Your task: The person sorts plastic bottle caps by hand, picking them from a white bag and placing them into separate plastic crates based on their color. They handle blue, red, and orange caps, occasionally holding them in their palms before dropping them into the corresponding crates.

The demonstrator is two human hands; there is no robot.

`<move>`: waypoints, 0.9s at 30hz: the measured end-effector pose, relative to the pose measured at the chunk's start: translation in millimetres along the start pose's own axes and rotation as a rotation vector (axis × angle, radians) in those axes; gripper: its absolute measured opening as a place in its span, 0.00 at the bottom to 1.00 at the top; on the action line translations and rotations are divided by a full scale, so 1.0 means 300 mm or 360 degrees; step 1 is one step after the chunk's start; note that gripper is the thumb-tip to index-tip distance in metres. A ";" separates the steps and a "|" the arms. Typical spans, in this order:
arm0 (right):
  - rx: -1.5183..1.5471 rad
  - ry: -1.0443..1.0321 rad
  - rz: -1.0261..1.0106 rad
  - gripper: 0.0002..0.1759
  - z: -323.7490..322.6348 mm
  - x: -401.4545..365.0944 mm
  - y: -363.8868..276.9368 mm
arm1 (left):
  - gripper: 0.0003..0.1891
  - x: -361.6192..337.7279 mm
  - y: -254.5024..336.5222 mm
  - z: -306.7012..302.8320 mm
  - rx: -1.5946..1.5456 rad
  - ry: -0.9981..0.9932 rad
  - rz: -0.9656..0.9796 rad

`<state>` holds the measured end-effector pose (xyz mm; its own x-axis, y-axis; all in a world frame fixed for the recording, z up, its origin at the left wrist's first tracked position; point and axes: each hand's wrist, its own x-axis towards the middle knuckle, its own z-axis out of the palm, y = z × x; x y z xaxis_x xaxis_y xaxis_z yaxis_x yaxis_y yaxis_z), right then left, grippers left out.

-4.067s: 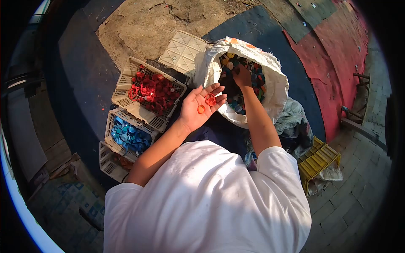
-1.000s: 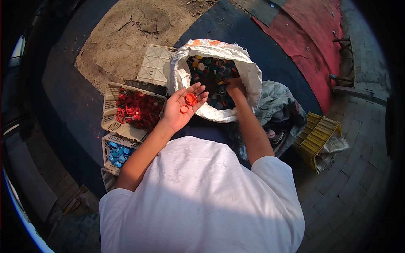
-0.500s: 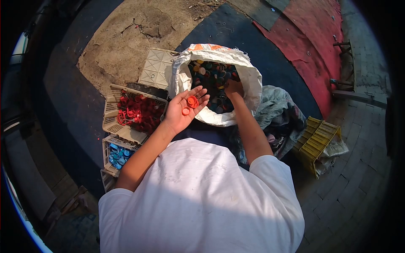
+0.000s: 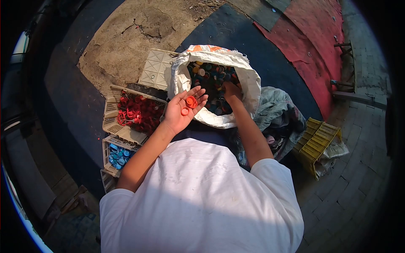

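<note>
My left hand (image 4: 179, 111) is held palm up at the near left rim of a white woven sack (image 4: 249, 76), fingers stretched out. In its palm lie a few red plastic bottle caps (image 4: 191, 101). Inside the sack is a heap of mixed bottle caps (image 4: 206, 71), yellow, white, green, blue and other colours. My right hand (image 4: 231, 90) reaches down into the sack among these caps, near its right side. Its fingertips are in shadow, and whether they grip a cap is hidden.
Left of the sack stand a crate of red caps (image 4: 139, 113) and a crate of blue caps (image 4: 120, 155). A pale crate (image 4: 157, 67) lies behind them. To the right are a crumpled grey-green sack (image 4: 274, 105) and a yellow crate (image 4: 315, 139).
My right hand has shifted slightly left and down within the sack. My left hand stays nearly still with the red caps on its palm.
</note>
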<state>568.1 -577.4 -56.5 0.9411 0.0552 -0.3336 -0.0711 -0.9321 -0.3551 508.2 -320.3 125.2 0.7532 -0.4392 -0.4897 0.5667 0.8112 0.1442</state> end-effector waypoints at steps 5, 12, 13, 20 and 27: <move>-0.0219 -0.0128 0.0151 0.21 -0.040 -0.013 -0.053 | 0.24 0.003 0.004 0.004 0.0005 0.0017 0.0027; -0.0276 -0.0121 0.0191 0.21 -0.044 -0.038 -0.060 | 0.24 0.009 0.017 0.020 0.0008 0.0001 0.0064; -0.0196 -0.0116 0.0224 0.21 -0.038 -0.035 -0.048 | 0.24 0.009 0.017 0.023 0.0011 0.0002 0.0066; -0.0232 -0.0056 0.0191 0.17 -0.045 -0.031 -0.048 | 0.24 0.001 0.019 0.020 0.0019 -0.0011 0.0085; -0.0186 -0.0127 0.0223 0.18 -0.042 -0.027 -0.042 | 0.24 -0.009 0.023 0.025 0.0011 -0.0030 0.0102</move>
<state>565.6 -570.7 -38.3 0.8952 -0.0543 -0.4423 -0.1565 -0.9676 -0.1981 512.6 -316.6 133.8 0.7942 -0.3938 -0.4627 0.5195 0.8352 0.1808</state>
